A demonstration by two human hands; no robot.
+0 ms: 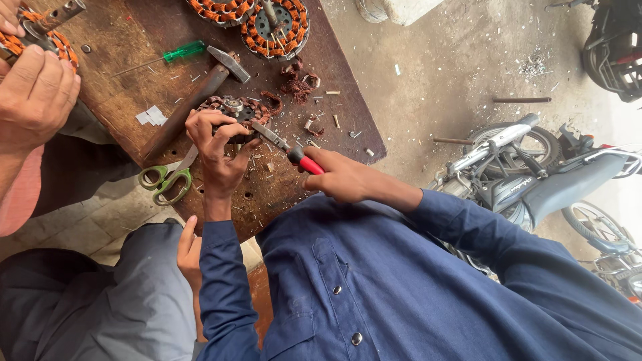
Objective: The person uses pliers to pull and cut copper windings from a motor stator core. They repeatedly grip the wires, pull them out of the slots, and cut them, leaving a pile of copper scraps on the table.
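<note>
A round motor stator (235, 110) with dark copper windings lies on the worn wooden table (134, 40). My left hand (215, 148) grips its near side, fingers curled over it. My right hand (338, 175) holds red-handled pliers (289, 151), whose metal jaws reach into the stator beside my left fingers. Both my sleeves are dark blue.
A hammer (194, 100), a green screwdriver (175, 53) and green-handled scissors (166, 180) lie nearby, with wire scraps (299, 81). Two orange-wound stators (275, 28) sit at the far edge. Another person's hand (33, 93) holds a third stator at left. Motorcycles (528, 167) stand at right.
</note>
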